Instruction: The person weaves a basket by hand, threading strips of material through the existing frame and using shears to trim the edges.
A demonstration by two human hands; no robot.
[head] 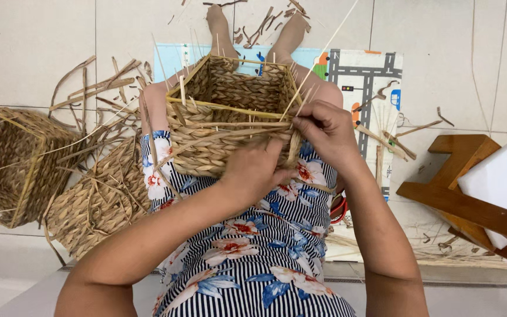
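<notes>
Straw-coloured strands sit pinched between the fingers of my right hand [324, 132], which are curled tightly together on a flat fibre strip [293, 148] at the near right corner of the half-woven basket [230, 117]. From what I see the fingertips are closed on that strip, with thin pale stakes [318, 58] rising past the knuckles and slanting up and away to the right.

My left hand [253, 173] lies against the basket's near wall, fingers bent and nearly closed, pressing on the weave; whether they grip a strand underneath I cannot tell, since the back of the hand hides them.

That basket rests on my lap, tipped so its open rectangular mouth faces up and away from me toward my feet, its long axis running left to right across my thighs. A thin yellowish frame [247, 61] edges the rim, and the near wall is only partly woven.

Just under the basket is my striped floral dress [253, 252]. Left of the basket, on the tiled floor [30, 53], lie a flat woven panel [98, 202] and, farther left, a finished woven basket [10, 164] on its side, with loose fibre scraps [98, 82] scattered behind them. Right of the basket stands a brown wooden stool [465, 199] with a white block [500, 182] on it, and beyond the basket a printed play mat [365, 76] lies under my legs.
</notes>
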